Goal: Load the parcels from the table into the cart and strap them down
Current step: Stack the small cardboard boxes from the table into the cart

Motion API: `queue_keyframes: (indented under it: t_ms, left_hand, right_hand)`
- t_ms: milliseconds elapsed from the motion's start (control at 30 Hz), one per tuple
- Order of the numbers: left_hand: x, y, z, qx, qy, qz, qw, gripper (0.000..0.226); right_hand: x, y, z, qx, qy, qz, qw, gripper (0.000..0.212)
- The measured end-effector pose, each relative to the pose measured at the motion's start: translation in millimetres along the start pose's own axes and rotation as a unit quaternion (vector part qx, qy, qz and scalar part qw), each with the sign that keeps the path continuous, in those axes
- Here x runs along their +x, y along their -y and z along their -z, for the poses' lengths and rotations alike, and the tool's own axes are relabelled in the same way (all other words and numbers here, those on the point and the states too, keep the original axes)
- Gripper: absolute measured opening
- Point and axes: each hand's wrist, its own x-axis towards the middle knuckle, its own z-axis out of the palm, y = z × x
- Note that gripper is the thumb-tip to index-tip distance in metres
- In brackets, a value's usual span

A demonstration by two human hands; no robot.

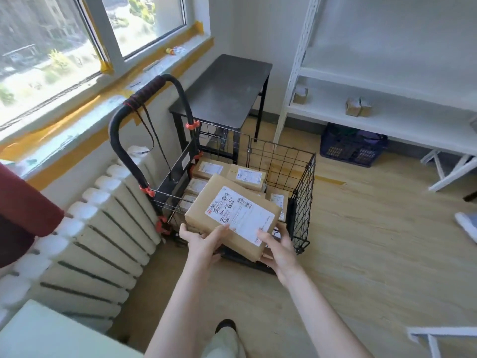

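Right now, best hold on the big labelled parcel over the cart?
Its near edge, from the person's side, one hand per corner, as the left hand and right hand do, thumbs on top. The big parcel is flat and wide; the cart's wire walls likely block other sides.

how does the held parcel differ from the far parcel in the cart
The held parcel looks larger; the far parcel looks smaller. The held parcel is gripped by the left hand and right hand over the cart; the far parcel rests inside it. Both are brown with white labels.
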Motion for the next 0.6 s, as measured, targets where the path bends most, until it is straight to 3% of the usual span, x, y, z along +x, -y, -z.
queue_keyframes:
  t_ms: [133,300,433,533,600]
  left_hand:
    - [50.5,-25.3,-1.0,-0.026,-0.029,0.009,0.999,0.115]
    - [88.0,-30.8,-26.2,0.007,0.054,0.030,0.998,0.080]
    - [115.7,-26.6,-61.8,0.036,0.113,0.039,0.992,0.081]
    - [136.1,-20.7,-97.5,0.059,0.141,0.056,0.987,0.084]
    - [149.7,-17.2,-123.8,0.093,0.166,0.067,0.979,0.104]
  right_hand:
    - [26.9,9.4,3.9,-0.004,-0.038,-0.015,0.999,0.072]
    - [52.1,12.8,13.6,0.038,-0.060,-0.037,0.997,0.065]
    - [83.7,18.4,19.3,0.089,-0.084,-0.043,0.992,0.095]
    - [114.6,25.5,27.3,0.147,-0.108,-0.046,0.982,0.102]
    - [134.9,32.6,34.6,0.179,-0.115,-0.052,0.976,0.100]
